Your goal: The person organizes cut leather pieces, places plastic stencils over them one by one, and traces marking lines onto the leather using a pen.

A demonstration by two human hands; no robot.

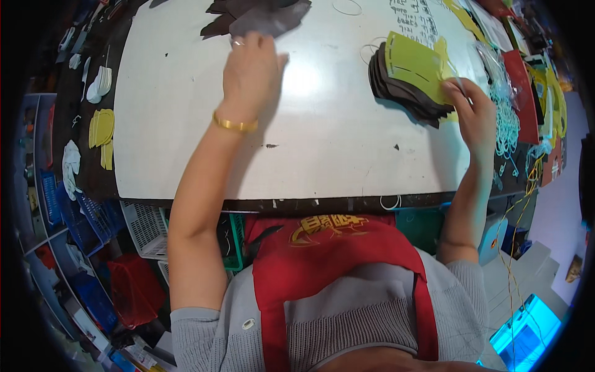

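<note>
My left hand (pixel 251 74) reaches to the far edge of a white board (pixel 322 161), its fingertips at a loose pile of dark brown sheet pieces (pixel 269 22). The thumb stands apart from the fingers, whose tips are partly hidden. At the right, my right hand (pixel 474 108) is closed at the corner of a yellow-green template (pixel 414 61) with slots along its edges. A thin, silvery, pen-like stick (pixel 460 80) also shows between those fingers. Under the template lies a fanned stack of dark brown pieces (pixel 406 102).
Yellow cut shapes (pixel 101 130) and white scraps (pixel 99 85) line the dark left edge. Pale turquoise cord (pixel 505 121), clear plastic and a red folder (pixel 520 96) crowd the right. Handwriting marks the board's far right. Baskets (pixel 145 229) stand below the table's near edge.
</note>
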